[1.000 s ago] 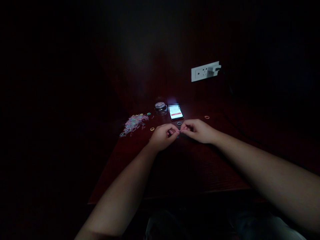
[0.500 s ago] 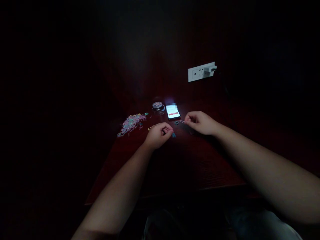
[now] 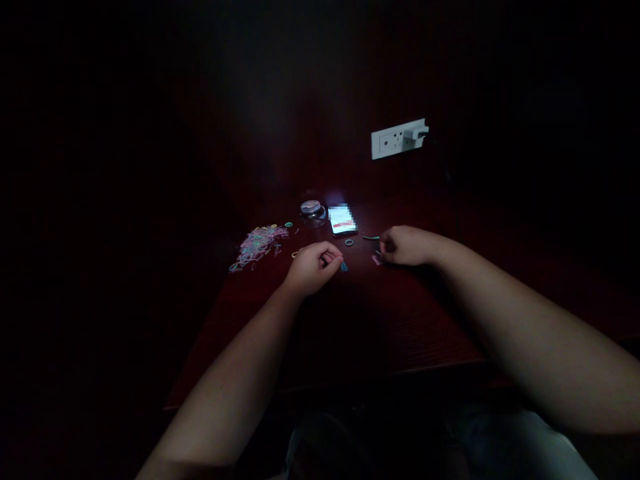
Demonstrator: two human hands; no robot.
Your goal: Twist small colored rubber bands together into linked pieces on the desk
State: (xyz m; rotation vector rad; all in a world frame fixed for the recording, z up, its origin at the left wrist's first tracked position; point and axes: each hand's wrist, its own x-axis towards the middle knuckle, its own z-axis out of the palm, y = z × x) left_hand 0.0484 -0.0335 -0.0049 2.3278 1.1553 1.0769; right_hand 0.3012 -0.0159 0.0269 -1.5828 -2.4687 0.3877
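My left hand (image 3: 314,268) is closed in a pinch over the table, with small blue rubber bands (image 3: 344,266) at its fingertips. To the right, my right hand (image 3: 403,245) is low on the tabletop, fingers drawn together on small pink rubber bands (image 3: 377,258); its fingertips are dark and partly hidden. Beside its knuckles is a thin green strip (image 3: 371,238), perhaps another band. A grey ring-shaped band (image 3: 349,243) rests between the hands. A yellow band (image 3: 295,255) shows partly behind my left hand. Further left spreads a pile of mixed-colour rubber bands (image 3: 260,245).
A lit phone (image 3: 343,219) lies at the back of the dark red table (image 3: 350,333), beside a clear lidded jar (image 3: 313,212). On the wall behind is a white socket panel (image 3: 390,140) with a plug in it. The surroundings are very dark.
My right hand has moved slightly right and down with the pink bands, now low at the table. The green strip has come into sight. My left hand keeps its pinch; the view shifted slightly.
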